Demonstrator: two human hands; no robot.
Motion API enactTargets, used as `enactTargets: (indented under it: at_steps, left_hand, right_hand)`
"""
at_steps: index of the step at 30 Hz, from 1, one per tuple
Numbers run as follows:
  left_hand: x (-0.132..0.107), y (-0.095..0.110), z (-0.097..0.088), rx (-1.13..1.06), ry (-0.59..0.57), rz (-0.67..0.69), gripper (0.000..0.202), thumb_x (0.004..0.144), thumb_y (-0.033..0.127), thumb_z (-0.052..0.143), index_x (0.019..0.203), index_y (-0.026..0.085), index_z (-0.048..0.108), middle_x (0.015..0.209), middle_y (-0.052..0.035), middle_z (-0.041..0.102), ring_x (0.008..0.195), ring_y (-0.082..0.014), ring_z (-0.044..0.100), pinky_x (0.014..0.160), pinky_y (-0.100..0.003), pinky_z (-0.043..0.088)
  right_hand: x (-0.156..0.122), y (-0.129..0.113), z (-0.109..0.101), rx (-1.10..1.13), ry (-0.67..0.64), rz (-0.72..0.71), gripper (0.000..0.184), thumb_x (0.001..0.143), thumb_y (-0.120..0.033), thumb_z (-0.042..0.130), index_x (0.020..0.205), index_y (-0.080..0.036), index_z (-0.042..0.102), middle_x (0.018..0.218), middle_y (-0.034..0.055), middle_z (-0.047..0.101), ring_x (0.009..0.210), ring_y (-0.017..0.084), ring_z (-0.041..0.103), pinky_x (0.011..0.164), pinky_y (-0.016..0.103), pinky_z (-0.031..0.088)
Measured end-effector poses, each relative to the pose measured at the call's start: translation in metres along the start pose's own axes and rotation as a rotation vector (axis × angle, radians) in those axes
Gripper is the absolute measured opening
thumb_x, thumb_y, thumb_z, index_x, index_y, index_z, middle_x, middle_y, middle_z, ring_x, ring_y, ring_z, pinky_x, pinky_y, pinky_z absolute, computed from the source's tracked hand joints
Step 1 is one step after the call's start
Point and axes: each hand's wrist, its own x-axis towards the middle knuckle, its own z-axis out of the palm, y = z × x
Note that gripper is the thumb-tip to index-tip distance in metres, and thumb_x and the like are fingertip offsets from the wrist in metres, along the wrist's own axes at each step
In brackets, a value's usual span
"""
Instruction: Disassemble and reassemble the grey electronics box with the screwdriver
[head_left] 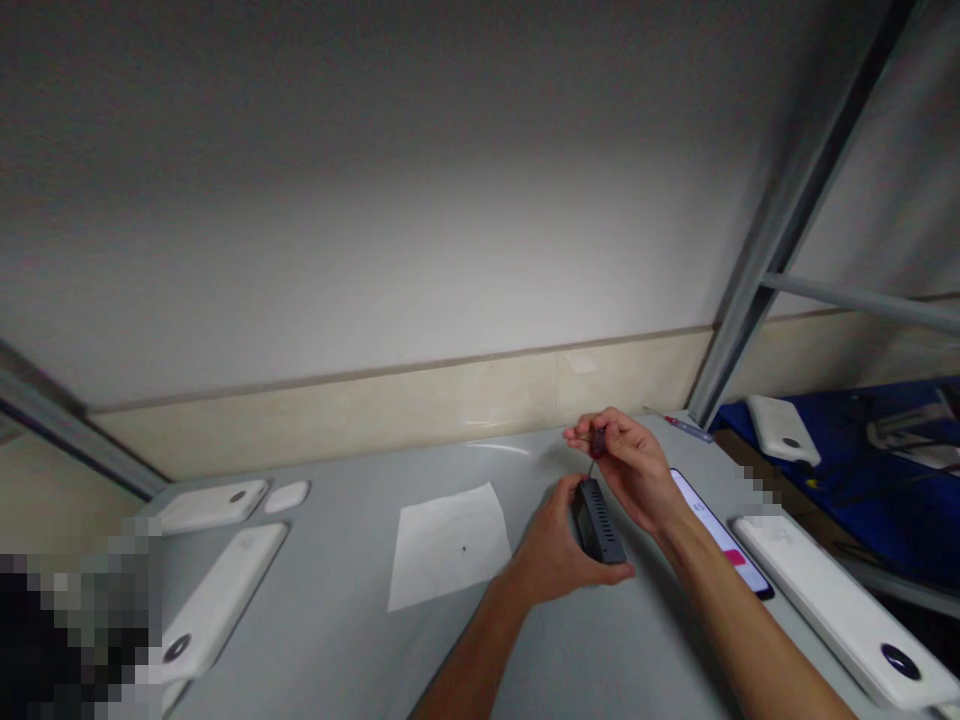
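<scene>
Screwdriver [597,443] in right hand [628,470], touching dark casing [598,520] in left hand [547,550]

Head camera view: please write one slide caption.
Left hand grips a slotted dark box as right hand points a small screwdriver at it.

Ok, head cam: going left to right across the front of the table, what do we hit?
Left white power bank, sheet of white paper, left hand, right hand, smartphone, right white power bank.
</scene>
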Motion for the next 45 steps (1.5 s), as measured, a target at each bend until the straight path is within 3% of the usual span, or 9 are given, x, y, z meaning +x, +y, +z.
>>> enactTargets:
  at_steps: [6,11,17,24,28,34,37,40,45]
  left_hand:
    - [0.0,0.0,-0.001,-0.004,-0.014,0.012,0.098,0.053,0.034,0.098,0.137,0.024,0.048,0.132,-0.0103,0.062,0.121,-0.0303,0.06,0.108,-0.048,0.048]
    - [-0.001,-0.001,0.0,0.0,-0.003,-0.007,0.102,0.052,0.036,0.099,0.139,0.025,0.046,0.134,-0.011,0.061,0.122,-0.0308,0.059,0.109,-0.048,0.047]
    - [-0.001,-0.002,0.001,0.008,0.003,-0.003,0.104,0.051,0.037,0.099,0.139,0.023,0.045,0.135,-0.0117,0.061,0.123,-0.0312,0.059,0.109,-0.047,0.047]
    - [0.0,-0.002,0.002,0.02,0.001,0.0,0.1,0.051,0.036,0.099,0.137,0.024,0.048,0.132,-0.0104,0.062,0.12,-0.0307,0.06,0.107,-0.047,0.048]
    - [-0.001,-0.002,0.002,0.017,0.007,-0.009,0.101,0.051,0.036,0.099,0.137,0.024,0.047,0.133,-0.0113,0.062,0.12,-0.0312,0.06,0.107,-0.048,0.047]
    - [0.0,-0.004,0.003,0.019,0.0,0.002,0.1,0.052,0.039,0.099,0.135,0.023,0.046,0.131,-0.0107,0.062,0.12,-0.0304,0.06,0.107,-0.048,0.047]
    - [0.0,-0.003,0.002,0.026,0.004,0.004,0.101,0.052,0.038,0.099,0.136,0.024,0.046,0.13,-0.0101,0.062,0.119,-0.0306,0.06,0.106,-0.048,0.048]
    - [-0.001,-0.003,0.002,0.033,0.01,-0.003,0.1,0.051,0.037,0.099,0.136,0.024,0.048,0.13,-0.0102,0.062,0.119,-0.0309,0.06,0.106,-0.048,0.048]
    - [-0.001,-0.002,0.002,0.025,0.009,-0.009,0.101,0.052,0.037,0.099,0.137,0.024,0.047,0.133,-0.0113,0.061,0.12,-0.031,0.059,0.107,-0.049,0.047]
  right_hand:
    - [-0.002,0.0,0.004,-0.036,0.017,-0.034,0.036,0.085,-0.056,0.072,0.091,-0.026,0.053,0.066,-0.0039,0.047,0.054,0.013,0.039,0.051,0.025,0.036]
    - [0.001,-0.002,0.001,-0.014,0.044,-0.009,0.041,0.098,-0.059,0.05,0.103,-0.022,0.067,0.068,-0.0012,0.042,0.059,0.016,0.041,0.057,0.03,0.041]
    - [0.004,0.001,-0.008,0.035,0.05,0.014,0.033,0.081,-0.052,0.077,0.09,-0.022,0.067,0.089,0.0058,0.063,0.081,0.021,0.063,0.075,0.036,0.051]
    - [0.0,0.002,-0.003,0.078,0.012,0.008,0.029,0.085,-0.049,0.074,0.093,-0.026,0.058,0.069,-0.0035,0.046,0.055,0.013,0.037,0.052,0.026,0.034]
    - [0.001,0.0,-0.002,0.063,0.022,0.031,0.033,0.093,-0.056,0.06,0.101,-0.024,0.066,0.07,-0.0013,0.044,0.059,0.015,0.04,0.056,0.029,0.039]
    - [0.0,0.002,-0.003,0.103,0.019,0.037,0.03,0.078,-0.044,0.085,0.091,-0.024,0.067,0.087,0.0015,0.063,0.071,0.014,0.058,0.066,0.028,0.045]
    - [0.0,0.002,-0.002,0.115,0.025,0.0,0.03,0.077,-0.038,0.086,0.089,-0.026,0.06,0.082,-0.0023,0.062,0.061,0.011,0.05,0.058,0.025,0.039]
    - [0.0,-0.001,0.0,0.116,0.03,-0.02,0.028,0.083,-0.044,0.08,0.09,-0.027,0.059,0.074,-0.0035,0.053,0.058,0.012,0.04,0.055,0.025,0.034]
    - [0.0,-0.004,0.001,0.063,0.023,0.028,0.037,0.097,-0.056,0.057,0.103,-0.022,0.069,0.075,-0.0002,0.047,0.064,0.016,0.041,0.062,0.03,0.038]
